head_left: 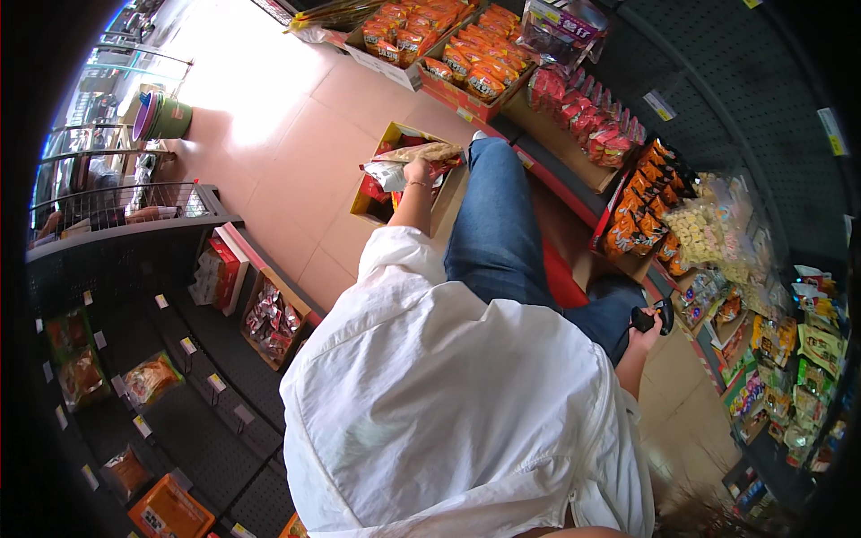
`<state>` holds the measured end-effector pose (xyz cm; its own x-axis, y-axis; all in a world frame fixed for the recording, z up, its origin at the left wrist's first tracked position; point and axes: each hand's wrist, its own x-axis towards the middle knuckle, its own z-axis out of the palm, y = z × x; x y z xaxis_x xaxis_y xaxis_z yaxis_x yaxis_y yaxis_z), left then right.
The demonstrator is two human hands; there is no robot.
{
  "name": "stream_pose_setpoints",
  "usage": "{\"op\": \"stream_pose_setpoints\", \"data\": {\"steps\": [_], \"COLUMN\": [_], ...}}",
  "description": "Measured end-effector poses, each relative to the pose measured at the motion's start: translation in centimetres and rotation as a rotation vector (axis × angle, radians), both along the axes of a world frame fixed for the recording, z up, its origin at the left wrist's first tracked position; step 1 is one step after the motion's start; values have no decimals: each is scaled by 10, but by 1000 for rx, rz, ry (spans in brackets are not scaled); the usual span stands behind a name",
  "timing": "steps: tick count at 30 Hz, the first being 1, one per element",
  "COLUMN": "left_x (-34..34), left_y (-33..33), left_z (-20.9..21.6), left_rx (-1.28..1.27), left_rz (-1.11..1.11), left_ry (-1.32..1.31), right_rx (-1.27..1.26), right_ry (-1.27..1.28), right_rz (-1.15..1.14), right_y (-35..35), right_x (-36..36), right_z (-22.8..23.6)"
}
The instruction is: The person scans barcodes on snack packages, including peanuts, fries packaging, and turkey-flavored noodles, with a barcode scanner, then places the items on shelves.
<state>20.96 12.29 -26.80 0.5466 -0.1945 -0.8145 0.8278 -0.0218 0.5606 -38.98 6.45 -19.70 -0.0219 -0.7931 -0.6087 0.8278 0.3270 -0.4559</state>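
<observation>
My left hand (417,170) reaches over an open yellow-and-red cardboard box (361,208) on the floor. Its fingers are closed on a tan packet (429,152) lying across the top of the box. Against the same hand rests a silver-white packet (386,174), and red packets show deeper in the box. By my right knee, my right hand (642,338) grips a black handheld tool (662,316) with a small orange part; its exact kind is unclear.
Dark shelving with boxes of orange snack packets (484,63) and hanging bags (726,233) lines the right side. At left, a black shelf (224,430) carries a few packets and a box of silver packets (272,321). Stacked tubs (166,118) stand on the far floor.
</observation>
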Motion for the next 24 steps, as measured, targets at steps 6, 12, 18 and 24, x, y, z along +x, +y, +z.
{"op": "stream_pose_setpoints", "data": {"steps": [6, 12, 18, 24], "left_x": [8, -1, -62, -94], "left_y": [-26, -18, -30, -50], "left_z": [86, 137, 235, 242], "left_rx": [-212, -857, -1142, -1637], "left_rz": [-105, -187, -438, -279], "left_ry": [-255, -110, -34, 328], "right_rx": [13, -40, -45, -57], "right_ry": [25, 16, 46, -32], "right_rz": [-16, 34, -11, -79], "right_y": [4, 2, 4, 7], "right_x": [-2, 12, 14, 14], "right_z": [-4, 5, 12, 10]}}
